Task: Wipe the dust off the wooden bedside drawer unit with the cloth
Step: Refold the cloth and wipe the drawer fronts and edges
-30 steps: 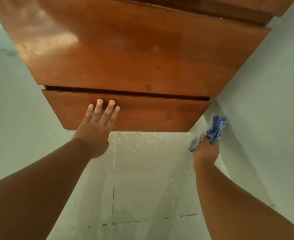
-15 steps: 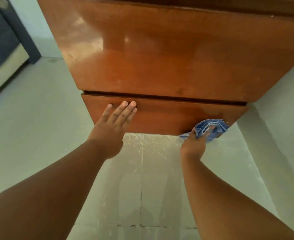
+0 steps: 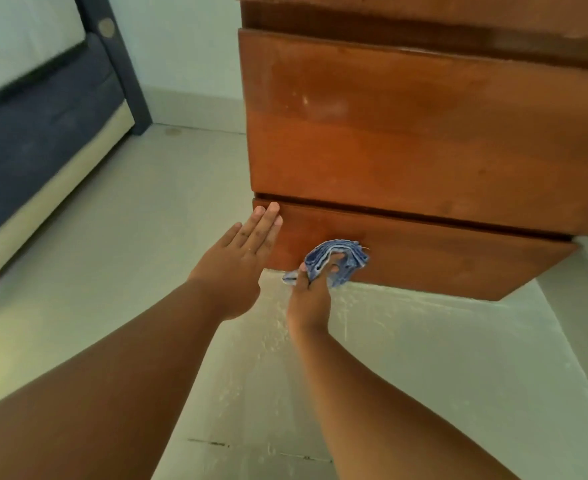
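Wood of the bedside drawer unit (image 3: 406, 140) fills the upper right of the view: glossy reddish-brown panels, flat and rectangular, with faint pale smudges on the large upper drawer front. The unit stands upright on the floor, its drawer fronts running long side to side and facing the person. A dark horizontal gap separates the tall upper front from the narrow bottom drawer (image 3: 441, 258).

Against the left part of that bottom drawer, the right hand (image 3: 311, 292) grips a bunched blue cloth (image 3: 337, 259), soft and crumpled in folds, fingers curled tightly around it. Just to its left, the left hand (image 3: 237, 265) lies flat, fingers straight and held together, fingertips touching the drawer's left edge.

Pale glossy floor tiles (image 3: 424, 358) spread below. A dark blue bed frame (image 3: 43, 126) sits at far left.
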